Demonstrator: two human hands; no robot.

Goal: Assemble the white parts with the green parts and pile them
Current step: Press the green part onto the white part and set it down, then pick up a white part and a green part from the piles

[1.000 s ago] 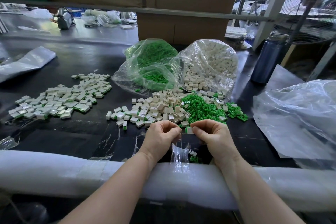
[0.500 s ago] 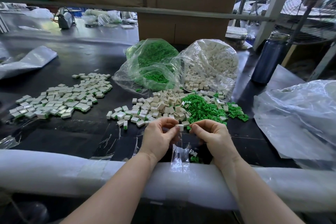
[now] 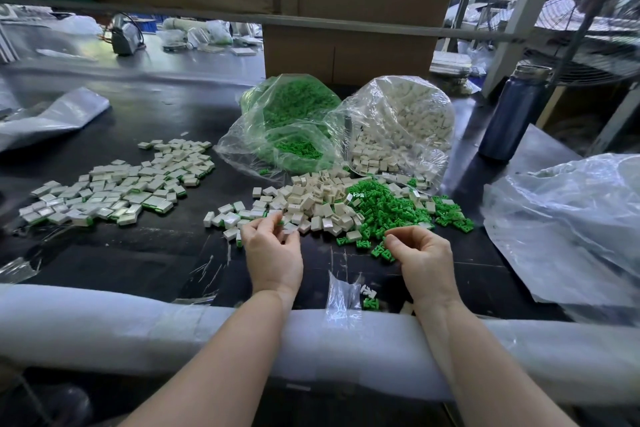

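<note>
The step in hand looks like picking stock for the next assembly. The left hand (image 3: pixel 273 250), just left of frame centre, reaches into the near edge of the loose white parts (image 3: pixel 311 201); its thumb and fingertips are curled toward each other over a small white piece, though whether they already pinch it I cannot tell. The right hand (image 3: pixel 420 253), right of centre, has its fingers curled at the near fringe of the loose green parts (image 3: pixel 388 208); what it holds, if anything, is hidden.

Next, I judge, each hand needs one piece firmly pinched, then the green insert lined up with the opening of the white shell and pressed home, and the finished unit carried to the assembled pile (image 3: pixel 114 184) at middle left, where white blocks with green edges lie flat and spread.

The white parts are small, boxy, smooth plastic shells; the green ones are smaller, ribbed and open-framed, so likely to snag on each other. Behind them two crinkled clear bags, the green-parts bag (image 3: pixel 294 125) and the white-parts bag (image 3: pixel 398 125), spill onto the dark, glossy tabletop (image 3: pixel 156 253). A soft white foam roll (image 3: pixel 104 326) pads its near edge under both forearms.
</note>
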